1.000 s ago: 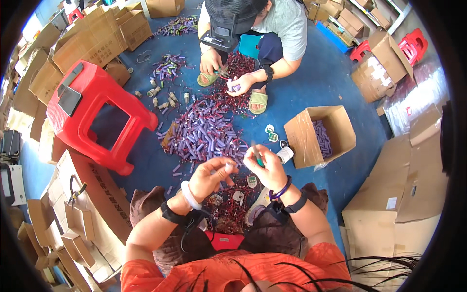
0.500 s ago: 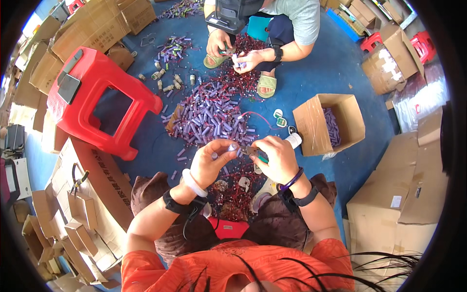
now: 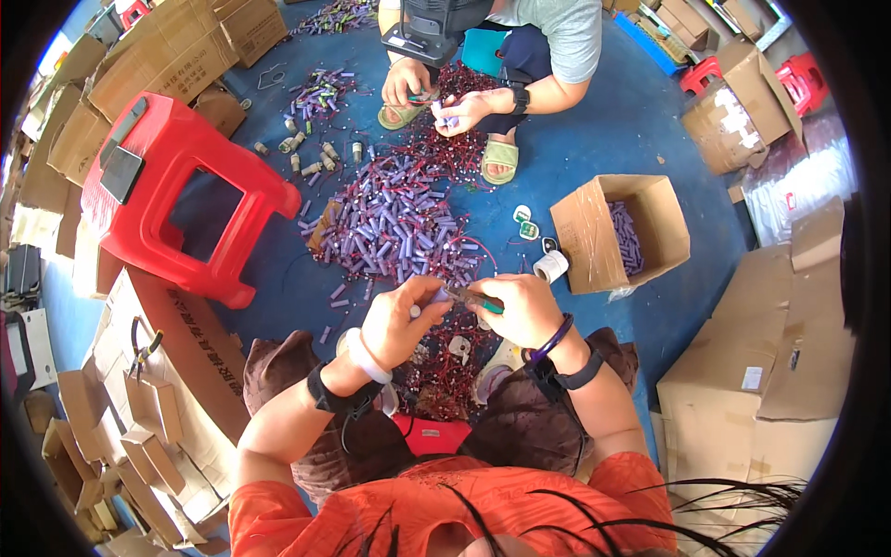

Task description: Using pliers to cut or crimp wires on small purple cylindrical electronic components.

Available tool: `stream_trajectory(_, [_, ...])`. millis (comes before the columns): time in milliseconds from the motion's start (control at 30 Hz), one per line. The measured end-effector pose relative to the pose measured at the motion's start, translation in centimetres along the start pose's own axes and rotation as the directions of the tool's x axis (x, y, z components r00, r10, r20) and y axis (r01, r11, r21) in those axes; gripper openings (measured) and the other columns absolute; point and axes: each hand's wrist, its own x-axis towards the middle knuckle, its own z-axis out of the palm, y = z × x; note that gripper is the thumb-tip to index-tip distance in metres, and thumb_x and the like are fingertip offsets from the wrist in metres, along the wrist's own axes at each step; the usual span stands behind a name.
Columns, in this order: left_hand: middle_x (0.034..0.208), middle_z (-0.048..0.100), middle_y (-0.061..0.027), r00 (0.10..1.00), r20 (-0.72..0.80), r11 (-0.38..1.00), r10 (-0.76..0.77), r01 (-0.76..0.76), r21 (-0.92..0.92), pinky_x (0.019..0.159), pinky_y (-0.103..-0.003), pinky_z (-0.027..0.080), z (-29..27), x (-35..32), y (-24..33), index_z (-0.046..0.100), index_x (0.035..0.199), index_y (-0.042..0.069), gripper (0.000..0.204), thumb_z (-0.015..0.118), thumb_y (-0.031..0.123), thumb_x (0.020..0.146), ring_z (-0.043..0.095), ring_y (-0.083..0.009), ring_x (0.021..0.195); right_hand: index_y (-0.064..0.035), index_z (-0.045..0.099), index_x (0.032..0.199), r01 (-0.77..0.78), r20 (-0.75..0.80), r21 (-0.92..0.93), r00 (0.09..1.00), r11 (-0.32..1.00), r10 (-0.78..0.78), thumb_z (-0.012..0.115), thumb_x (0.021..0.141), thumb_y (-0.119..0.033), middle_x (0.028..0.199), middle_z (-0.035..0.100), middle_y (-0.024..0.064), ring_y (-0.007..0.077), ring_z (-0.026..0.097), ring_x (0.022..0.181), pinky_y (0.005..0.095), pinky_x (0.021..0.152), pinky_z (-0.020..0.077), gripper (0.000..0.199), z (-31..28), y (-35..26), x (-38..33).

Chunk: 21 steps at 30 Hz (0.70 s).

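Observation:
My left hand (image 3: pixel 397 323) is closed around purple cylindrical battery cells. One battery cell (image 3: pixel 438 296) sticks out between thumb and forefinger, and the pale end of another (image 3: pixel 415 313) shows in the curled fingers. In my right hand (image 3: pixel 527 314) are pliers (image 3: pixel 489 304) with green grips, their jaws against the end of the cell. Whether the jaws bite on anything is too small to tell. Beyond my hands lies a heap of purple battery cells (image 3: pixel 394 223) with red wires. Red wire scraps (image 3: pixel 436 382) cover the floor between my legs.
Opposite, a person's hands (image 3: pixel 461 111) hold pliers and cells. A red stool (image 3: pixel 264 200) with a phone (image 3: pixel 122 174) stands left. An open carton (image 3: pixel 580 241) of cells sits right, beside a white roll (image 3: pixel 550 267). Cardboard boxes (image 3: pixel 742 362) line both sides; black-handled pliers (image 3: pixel 144 348) rest on cardboard.
My hands have drawn slightly closer to me, with the cell and pliers still together. The pliers' jaws now hide more of the cell's end. The whole view has shifted a little.

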Motion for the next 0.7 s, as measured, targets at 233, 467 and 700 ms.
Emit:
stream_trajectory(233, [0.111,0.065,-0.0146,0.963,0.083,0.965,0.256,-0.249,-0.087,0.087,-0.031,0.051,-1.3,-0.1,0.3,0.054,0.114,0.002,0.023,0.06,0.004,0.091,0.063,-0.0218,0.104,0.0011,0.065,0.1,-0.378,0.371,0.848,0.924,0.372,0.094,0.057,0.096,-0.022,0.064,0.057,0.0002,0.008,0.053,0.054,0.0241,0.053,0.0434,0.025,-1.4,-1.0,-0.2])
stream_trajectory(467, [0.087,0.061,-0.0012,0.954,-0.207,0.972,0.216,-0.229,-0.044,0.066,-0.024,0.045,-0.6,0.3,-0.1,0.066,0.1,0.005,0.022,0.074,0.002,0.079,0.053,-0.0092,0.073,-0.0027,0.06,0.108,-0.369,0.266,0.652,0.929,0.663,0.255,0.057,0.096,-0.021,0.09,0.064,0.0034,0.0093,0.059,0.084,0.0247,0.077,0.0467,0.023,1.2,2.0,0.2])
stream_trajectory(700, [0.092,0.064,-0.0017,0.995,-0.077,0.914,0.06,-0.085,-0.397,0.065,-0.02,0.046,0.8,0.5,-0.4,0.064,0.101,0.003,0.017,0.07,0.007,0.086,0.054,-0.0059,0.071,-0.0066,0.06,0.102,-0.453,0.421,0.871,0.887,0.19,0.187,0.054,0.097,-0.029,0.082,0.062,0.0006,0.0086,0.06,0.073,0.0232,0.061,0.0473,0.024,2.5,0.4,0.8])
